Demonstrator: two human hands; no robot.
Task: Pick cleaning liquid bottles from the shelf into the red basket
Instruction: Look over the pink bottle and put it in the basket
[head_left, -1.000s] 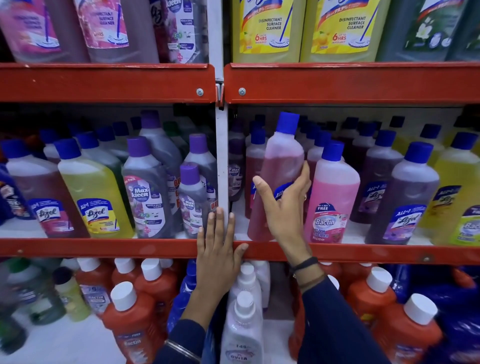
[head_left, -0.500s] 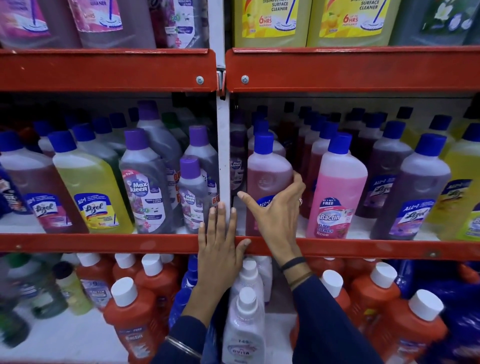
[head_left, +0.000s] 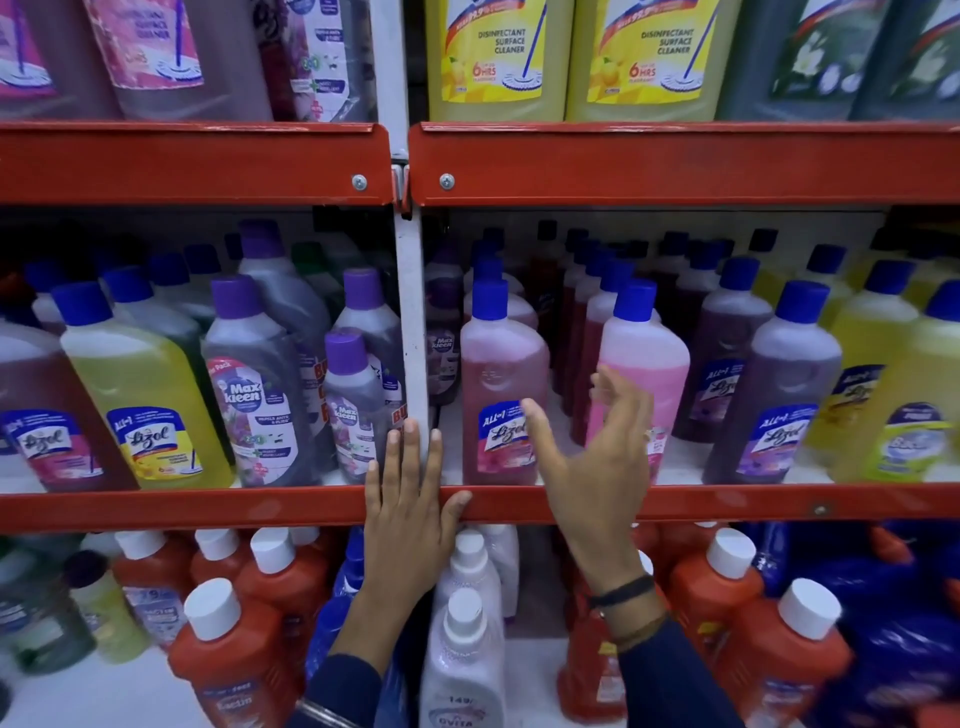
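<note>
Hovering my right hand (head_left: 597, 457) just in front of the middle shelf (head_left: 727, 501), I have it spread wide, fingers apart and holding nothing, blurred at the fingertips. It sits between two candidates: the dark pink Lizol bottle (head_left: 501, 384), upright at the front edge just right of the white upright post (head_left: 413, 312), and the paler pink bottle (head_left: 649, 358) beside it, which my fingers partly cover. I cannot tell whether any fingertip touches either one. My left hand (head_left: 410, 499) lies flat and open against the red shelf lip and the post, thumb hooked along the lip, bracing rather than gripping a bottle.

The red basket is not in view, so I cannot say where the drop-off lies.

I judge this as the reach stage of a pick, with no bottle secured. The next move calls for choosing one bottle, wrapping the right hand round its body below the shoulder, and lifting it clear of the lip without knocking its close-packed neighbours.
</note>
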